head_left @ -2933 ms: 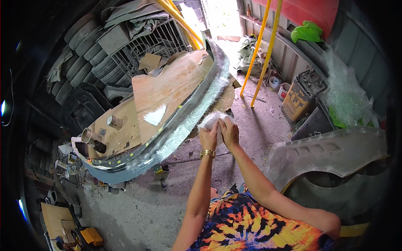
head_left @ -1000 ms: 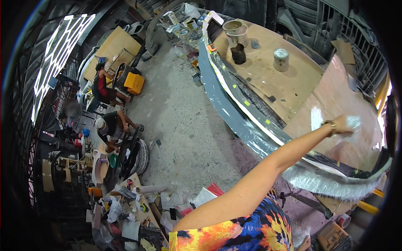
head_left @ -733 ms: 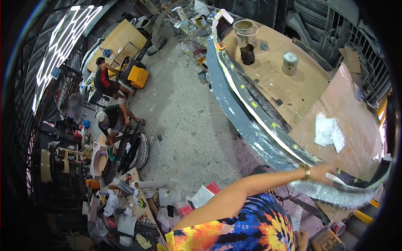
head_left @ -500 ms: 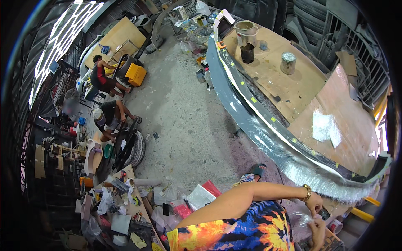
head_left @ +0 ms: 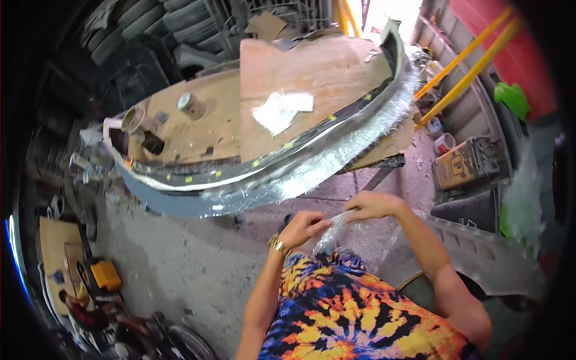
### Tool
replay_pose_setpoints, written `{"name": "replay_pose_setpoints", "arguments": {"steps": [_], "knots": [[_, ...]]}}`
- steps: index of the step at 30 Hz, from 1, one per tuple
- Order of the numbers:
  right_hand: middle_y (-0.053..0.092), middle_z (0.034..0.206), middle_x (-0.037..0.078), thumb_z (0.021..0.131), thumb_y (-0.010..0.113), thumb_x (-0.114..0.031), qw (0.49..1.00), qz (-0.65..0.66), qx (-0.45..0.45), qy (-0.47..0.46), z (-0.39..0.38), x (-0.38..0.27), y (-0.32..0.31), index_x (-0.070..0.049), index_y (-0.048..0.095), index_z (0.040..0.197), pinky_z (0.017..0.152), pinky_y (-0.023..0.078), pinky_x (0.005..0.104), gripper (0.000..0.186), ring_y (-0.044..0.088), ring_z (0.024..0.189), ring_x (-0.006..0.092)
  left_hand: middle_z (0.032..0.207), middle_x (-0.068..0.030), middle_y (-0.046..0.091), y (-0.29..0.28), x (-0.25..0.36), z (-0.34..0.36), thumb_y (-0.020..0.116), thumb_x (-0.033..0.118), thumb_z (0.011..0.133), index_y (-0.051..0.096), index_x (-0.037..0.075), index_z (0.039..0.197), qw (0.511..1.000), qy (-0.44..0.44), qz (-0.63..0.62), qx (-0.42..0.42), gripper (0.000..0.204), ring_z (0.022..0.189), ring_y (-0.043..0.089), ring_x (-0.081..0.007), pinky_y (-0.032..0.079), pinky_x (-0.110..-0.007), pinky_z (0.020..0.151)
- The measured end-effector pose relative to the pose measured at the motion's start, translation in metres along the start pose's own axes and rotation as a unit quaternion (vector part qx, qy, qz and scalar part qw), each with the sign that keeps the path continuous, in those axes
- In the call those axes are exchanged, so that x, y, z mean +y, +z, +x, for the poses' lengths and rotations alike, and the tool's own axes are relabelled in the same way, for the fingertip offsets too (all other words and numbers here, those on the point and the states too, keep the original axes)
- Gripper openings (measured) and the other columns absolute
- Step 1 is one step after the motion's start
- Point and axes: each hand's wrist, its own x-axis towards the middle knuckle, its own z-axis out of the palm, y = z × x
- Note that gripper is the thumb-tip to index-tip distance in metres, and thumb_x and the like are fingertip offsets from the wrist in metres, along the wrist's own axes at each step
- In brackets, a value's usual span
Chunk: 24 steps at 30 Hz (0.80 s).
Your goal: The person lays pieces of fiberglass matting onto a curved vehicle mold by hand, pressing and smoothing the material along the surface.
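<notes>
I hold a wispy white strip of fiberglass mat (head_left: 328, 239) in front of my body, gripped by the fingers of my left hand (head_left: 304, 228) and my right hand (head_left: 373, 205). A gold watch sits on my left wrist. Beyond my hands lies a long curved grey panel (head_left: 153, 198), like a bumper, its right half covered in loose fibrous mat (head_left: 360, 147) and yellow tape tabs along its inner edge. It rests at a table topped with plywood boards (head_left: 264, 66), where white mat pieces (head_left: 279, 114), a bucket (head_left: 133, 123), a dark container (head_left: 151, 144) and a metal can (head_left: 191, 105) stand or lie.
Yellow poles (head_left: 468, 60) lean at the right, near a box (head_left: 456, 168), a pail (head_left: 443, 143) and a large grey fender-shaped part (head_left: 492, 258) beside me. Stacked tires (head_left: 144, 18) line the back. A co-worker (head_left: 84, 309) sits at the lower left near a yellow object (head_left: 105, 275).
The view swung left, then back. My left arm reached over the board and came back; more white pieces lie there now. Both hands now meet on the strip before my body.
</notes>
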Motion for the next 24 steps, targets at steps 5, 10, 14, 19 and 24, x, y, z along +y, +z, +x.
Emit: {"name": "replay_pose_setpoints", "arguments": {"steps": [5, 10, 14, 19, 24], "knots": [[0.060, 0.069, 0.008, 0.090, 0.060, -0.029, 0.997, 0.075, -0.023, -0.018, 0.018, 0.012, 0.025, 0.001, 0.064, 0.092, 0.059, 0.043, 0.0309, 0.031, 0.051, 0.064, 0.0115, 0.058, 0.0013, 0.040, 0.007, 0.004, -0.014, 0.059, 0.030, 0.091, 0.057, -0.001, 0.076, 0.993, -0.063, -0.065, 0.080, 0.035, 0.056, 0.033, -0.0074, 0.031, -0.028, 0.049], [0.058, 0.068, 0.003, 0.090, 0.060, -0.027, 0.993, 0.120, -0.021, -0.013, 0.031, 0.022, 0.040, 0.002, 0.064, 0.089, 0.061, 0.043, 0.0292, 0.029, 0.049, 0.066, 0.0092, 0.059, 0.0033, 0.041, -0.003, -0.013, -0.036, 0.060, 0.030, 0.091, 0.056, -0.001, 0.075, 0.985, -0.100, -0.121, 0.066, 0.035, 0.057, 0.035, -0.0064, 0.032, -0.026, 0.050], [0.057, 0.068, 0.000, 0.090, 0.061, -0.027, 0.992, 0.125, -0.010, -0.025, 0.056, 0.004, 0.043, 0.002, 0.063, 0.088, 0.059, 0.042, 0.0278, 0.029, 0.049, 0.065, 0.0084, 0.059, 0.0039, 0.042, -0.017, -0.023, -0.039, 0.061, 0.030, 0.091, 0.058, 0.000, 0.075, 0.991, -0.074, -0.059, 0.092, 0.034, 0.057, 0.036, -0.0060, 0.032, -0.026, 0.050], [0.054, 0.068, -0.004, 0.091, 0.059, -0.028, 0.979, 0.183, -0.085, 0.013, 0.090, -0.001, 0.026, -0.001, 0.063, 0.084, 0.054, 0.038, 0.0251, 0.029, 0.045, 0.060, 0.0059, 0.063, 0.0078, 0.045, -0.054, -0.034, -0.046, 0.061, 0.024, 0.091, 0.061, 0.002, 0.076, 0.990, -0.085, -0.089, 0.066, 0.026, 0.059, 0.037, -0.0031, 0.031, -0.022, 0.050], [0.051, 0.066, -0.004, 0.094, 0.047, -0.050, 0.968, 0.222, -0.067, 0.098, 0.124, -0.014, 0.008, -0.005, 0.068, 0.088, 0.052, 0.034, 0.0237, 0.050, 0.041, 0.059, 0.0064, 0.064, 0.0070, 0.048, -0.091, -0.045, -0.050, 0.062, 0.025, 0.090, 0.063, 0.002, 0.077, 0.985, -0.097, -0.089, 0.113, 0.026, 0.060, 0.039, -0.0030, 0.033, -0.022, 0.052]]}}
